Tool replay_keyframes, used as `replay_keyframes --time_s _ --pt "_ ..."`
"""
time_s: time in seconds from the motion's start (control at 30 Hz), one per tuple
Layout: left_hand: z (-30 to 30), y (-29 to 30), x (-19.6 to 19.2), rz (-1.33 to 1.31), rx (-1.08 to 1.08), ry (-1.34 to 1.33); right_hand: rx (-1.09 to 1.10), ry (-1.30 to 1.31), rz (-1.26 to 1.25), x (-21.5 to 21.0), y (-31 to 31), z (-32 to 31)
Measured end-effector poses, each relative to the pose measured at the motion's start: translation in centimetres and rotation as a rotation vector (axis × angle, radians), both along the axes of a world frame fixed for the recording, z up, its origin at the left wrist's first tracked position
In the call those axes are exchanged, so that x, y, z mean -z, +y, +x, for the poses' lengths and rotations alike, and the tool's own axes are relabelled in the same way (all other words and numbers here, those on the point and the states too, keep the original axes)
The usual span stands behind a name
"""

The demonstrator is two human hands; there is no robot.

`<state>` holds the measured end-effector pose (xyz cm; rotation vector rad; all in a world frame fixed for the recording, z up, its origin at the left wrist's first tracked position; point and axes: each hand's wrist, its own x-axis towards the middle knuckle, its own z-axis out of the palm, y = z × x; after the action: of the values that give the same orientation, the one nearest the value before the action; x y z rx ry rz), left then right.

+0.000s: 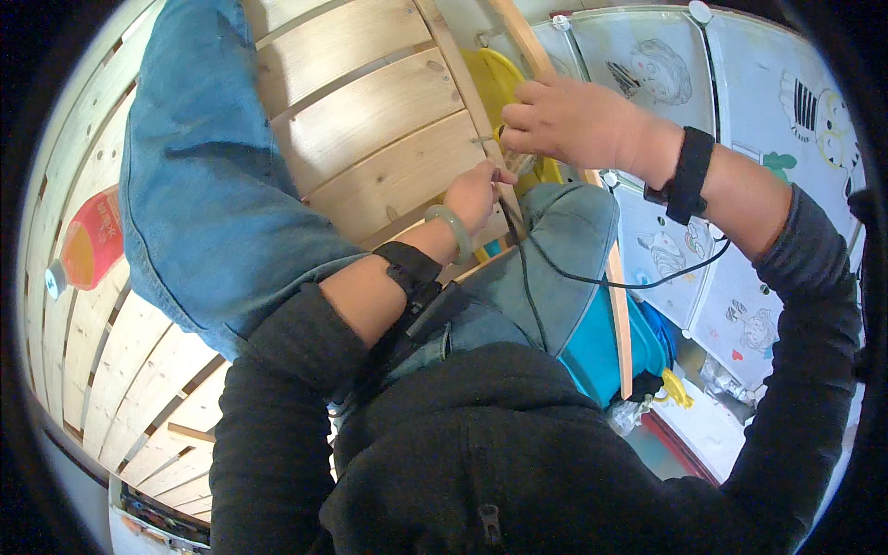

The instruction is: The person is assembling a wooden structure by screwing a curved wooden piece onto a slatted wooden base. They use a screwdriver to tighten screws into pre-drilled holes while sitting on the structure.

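Observation:
My left hand (pixel 474 196) lies over the edge rail (pixel 453 46) of a pale wooden slatted panel (pixel 370 120), its fingers bent together. What they hold, if anything, is hidden. Just beyond it, my right hand (pixel 575 120) is closed with the knuckles up, at the far side of the rail. A small dark end shows by its fingertips, too little to name. Close to those fingers, a thin metal pin (pixel 482 140) sticks out at the rail. Below both hands, a black cord (pixel 578 277) loops across my jeans (pixel 199 176).
A long wooden bar (pixel 618 324) passes under my right wrist. A teal bin (pixel 592 347) and something yellow (pixel 495 79) stand below the panel. White cabinet panels (pixel 657 74) with drawings rise on the right. A bottle of orange drink (pixel 91 242) lies on slats at left.

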<state>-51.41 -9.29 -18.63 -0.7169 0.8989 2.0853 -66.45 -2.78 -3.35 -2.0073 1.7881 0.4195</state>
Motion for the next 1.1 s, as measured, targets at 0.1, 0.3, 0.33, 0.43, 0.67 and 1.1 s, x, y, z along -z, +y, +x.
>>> replay_keyframes --time_s 0.1,0.3,0.33,0.43,0.67,1.1 --pt "-0.9 -0.3 -1.1 0.162 -0.092 -0.149 0.106 -0.053 0.011 -0.1 0.0 0.8" --pt "-3.0 -0.4 -2.0 0.327 -0.253 -0.283 1.18 -0.04 0.145 -0.4 1.2 5.9" --pt "-3.1 -0.4 -2.1 0.344 -0.246 -0.257 1.303 -0.017 0.091 -0.4 1.3 6.1" --pt "-2.7 -0.3 -2.3 0.352 -0.214 -0.241 1.2 -0.089 0.034 -0.4 1.9 6.3" --pt "-2.1 0.5 -3.0 0.435 -0.074 -0.112 0.483 -0.041 0.14 -1.0 3.3 5.3" --pt "-2.1 0.9 -3.0 0.37 -0.059 -0.067 0.924 0.153 0.042 -0.4 3.6 7.0"
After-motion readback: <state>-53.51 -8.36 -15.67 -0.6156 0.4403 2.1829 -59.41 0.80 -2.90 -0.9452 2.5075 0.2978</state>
